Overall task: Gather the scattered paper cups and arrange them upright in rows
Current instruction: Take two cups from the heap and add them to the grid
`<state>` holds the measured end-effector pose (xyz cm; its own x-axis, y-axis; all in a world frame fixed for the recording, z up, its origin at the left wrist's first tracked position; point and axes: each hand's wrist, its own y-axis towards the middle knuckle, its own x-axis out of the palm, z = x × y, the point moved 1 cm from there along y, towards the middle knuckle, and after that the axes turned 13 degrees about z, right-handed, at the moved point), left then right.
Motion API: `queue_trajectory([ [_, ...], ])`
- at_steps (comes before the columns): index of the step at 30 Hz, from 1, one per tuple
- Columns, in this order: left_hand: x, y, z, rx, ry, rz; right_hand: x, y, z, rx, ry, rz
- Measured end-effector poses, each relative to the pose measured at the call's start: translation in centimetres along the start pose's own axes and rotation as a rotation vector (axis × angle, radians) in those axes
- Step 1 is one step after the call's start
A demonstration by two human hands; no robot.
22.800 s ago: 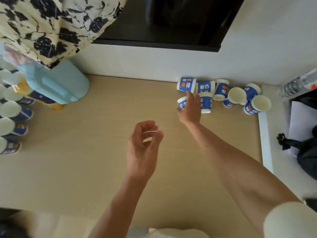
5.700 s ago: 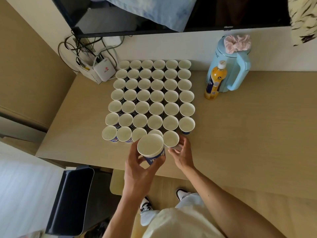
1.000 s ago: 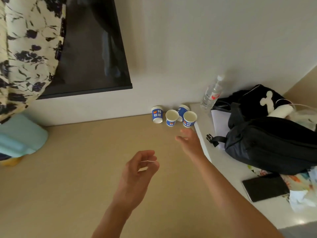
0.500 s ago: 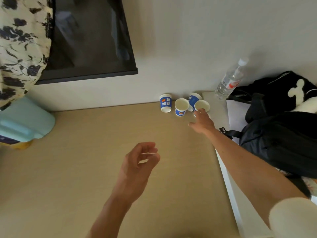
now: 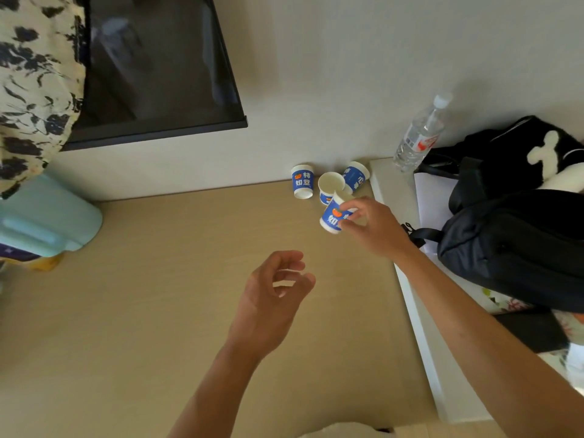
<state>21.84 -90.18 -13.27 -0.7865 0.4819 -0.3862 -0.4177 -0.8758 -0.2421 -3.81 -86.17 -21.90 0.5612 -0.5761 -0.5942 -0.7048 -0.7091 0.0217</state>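
Corner of the table [image 5: 158,295], by the wall.

Right hand [image 5: 371,227]: fingers and thumb curled round one paper cup [image 5: 331,218], blue and white. The held cup is tilted and sits just in front of the others. We cannot tell whether its base is clear of the table.

Left hand [image 5: 271,295]: hangs over the middle of the table, fingers loosely curled, holding nothing.

Cups in view, four:
- one in the right hand;
- one open-mouth cup [image 5: 330,183], standing, partly behind the held one;
- one leaning cup [image 5: 355,177], against the wall and touching or nearly touching the standing one;
- one far-left cup [image 5: 302,184], a little apart. It looks to us mouth-down, but we are not sure.

Progress, as we judge it: no rows are in view, so what is already arranged cannot be counted from here. The pick-up of one cup is under way. Three loose cups are left in this corner, and at least two of them will need righting. The held cup has yet to be carried over and set upright.

Other things: one water bottle [image 5: 417,137] on the white ledge [image 5: 420,327], black bags [image 5: 512,245] (one or two, hard to separate), one pale blue jug [image 5: 47,216] at the left edge, one dark screen [image 5: 151,64] on the wall, and one patterned cloth [image 5: 34,74] hanging over it.
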Motion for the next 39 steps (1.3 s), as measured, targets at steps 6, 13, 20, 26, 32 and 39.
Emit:
queue_trajectory([
  [6, 0.7, 0.1, 0.2, 0.118, 0.246, 0.141, -1.9, -4.3, -5.5, -0.051, 0.216, -0.264],
  [13, 0.7, 1.0, 0.5, 0.12, 0.256, 0.209, -2.7, -7.5, -9.6, -0.226, 0.258, -0.492],
  [20, 0.1, 2.0, 0.6, 0.161, 0.209, 0.285, -2.3, -6.2, -10.3, -0.277, 0.294, -0.551],
  [26, -1.0, 2.6, -0.5, 0.109, 0.184, 0.324, -2.5, -2.7, -10.0, -0.196, 0.397, -0.617],
  [32, -1.2, 1.9, -1.3, 0.063, 0.12, 0.327, 3.4, 7.0, -2.3, 0.021, -0.001, 0.043],
  [39, -1.9, 1.0, -2.2, 0.03, 0.076, 0.332, 8.7, 12.5, 4.7, -0.038, -0.659, 0.012],
])
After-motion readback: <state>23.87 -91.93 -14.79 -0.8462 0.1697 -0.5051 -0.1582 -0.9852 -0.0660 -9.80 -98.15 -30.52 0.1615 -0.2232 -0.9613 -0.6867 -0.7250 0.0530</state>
